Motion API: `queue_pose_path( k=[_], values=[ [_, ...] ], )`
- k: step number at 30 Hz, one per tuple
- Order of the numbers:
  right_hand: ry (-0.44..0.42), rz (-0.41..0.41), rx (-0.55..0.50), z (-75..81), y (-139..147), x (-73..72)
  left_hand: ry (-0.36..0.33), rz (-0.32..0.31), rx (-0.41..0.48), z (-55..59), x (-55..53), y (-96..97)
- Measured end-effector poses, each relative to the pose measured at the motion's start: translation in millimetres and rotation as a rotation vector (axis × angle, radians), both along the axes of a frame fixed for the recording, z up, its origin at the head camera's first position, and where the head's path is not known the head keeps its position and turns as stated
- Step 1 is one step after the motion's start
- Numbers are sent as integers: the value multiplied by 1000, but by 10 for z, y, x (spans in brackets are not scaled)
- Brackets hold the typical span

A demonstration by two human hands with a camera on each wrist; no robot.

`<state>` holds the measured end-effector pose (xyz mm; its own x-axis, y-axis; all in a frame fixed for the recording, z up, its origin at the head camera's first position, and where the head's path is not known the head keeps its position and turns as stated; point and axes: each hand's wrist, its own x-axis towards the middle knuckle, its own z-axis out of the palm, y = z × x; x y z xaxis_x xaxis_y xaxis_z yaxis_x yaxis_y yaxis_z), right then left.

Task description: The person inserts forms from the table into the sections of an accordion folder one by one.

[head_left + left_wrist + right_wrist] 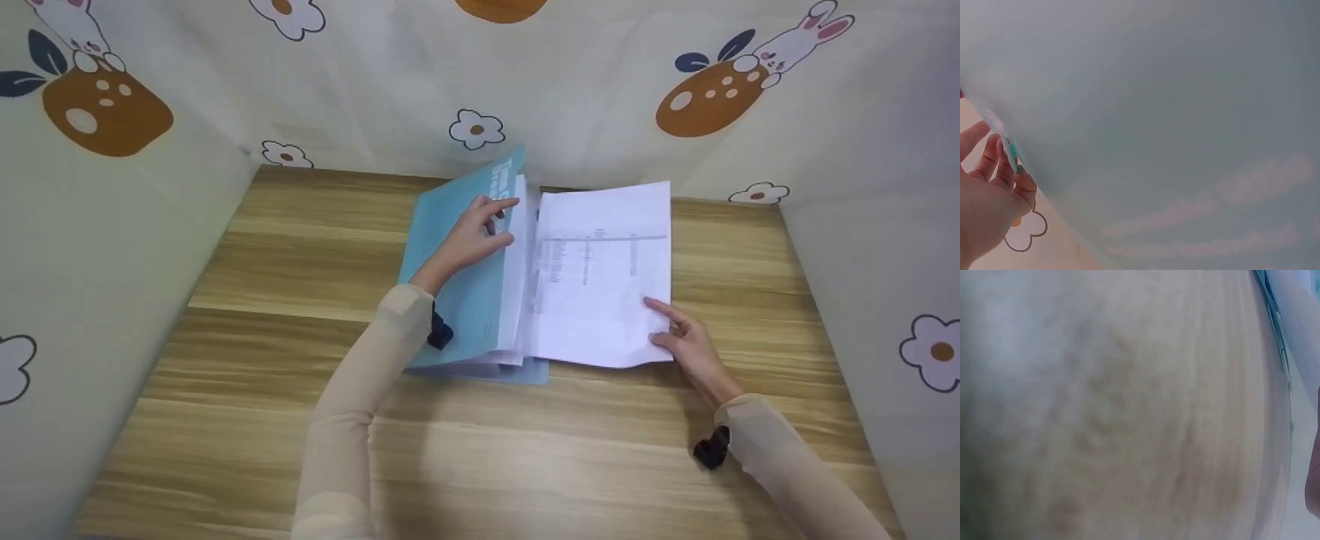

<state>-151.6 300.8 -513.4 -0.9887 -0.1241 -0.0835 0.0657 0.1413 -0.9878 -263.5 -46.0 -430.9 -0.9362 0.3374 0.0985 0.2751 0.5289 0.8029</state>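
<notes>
A light-blue folder (457, 292) with white lettering stands opened on the table, its front cover raised and tilted left. Loose white sheets (511, 300) show inside it. My left hand (469, 236) is at the cover's right edge, index finger stretched out and other fingers bent. In the left wrist view its fingertips pinch a small pale teal piece (1010, 152) beside the cover; its kind is unclear. My right hand (694, 352) grips the lower right edge of a printed sheet stack (600, 322), partly out to the right of the folder. The right wrist view shows only a sliver of that hand.
The wood-grain table (262, 360) extends around the folder on both sides and in front. A pale curtain (375, 90) with rabbit and flower prints closes off the back and sides. Each wrist wears a small black device (440, 330).
</notes>
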Motion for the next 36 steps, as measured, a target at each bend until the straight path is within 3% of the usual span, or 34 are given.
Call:
queue_pose_path(
  k=[7,17,36],
  values=[
    [17,-2,-25,-31,4,-30,29,-22,36,-19,-17,-2],
    [96,-27,5,4,-13,-14,31,-19,17,-27,-23,-4],
    [99,-4,12,-15,46,44,11,-16,1,1,-4,6]
  ],
)
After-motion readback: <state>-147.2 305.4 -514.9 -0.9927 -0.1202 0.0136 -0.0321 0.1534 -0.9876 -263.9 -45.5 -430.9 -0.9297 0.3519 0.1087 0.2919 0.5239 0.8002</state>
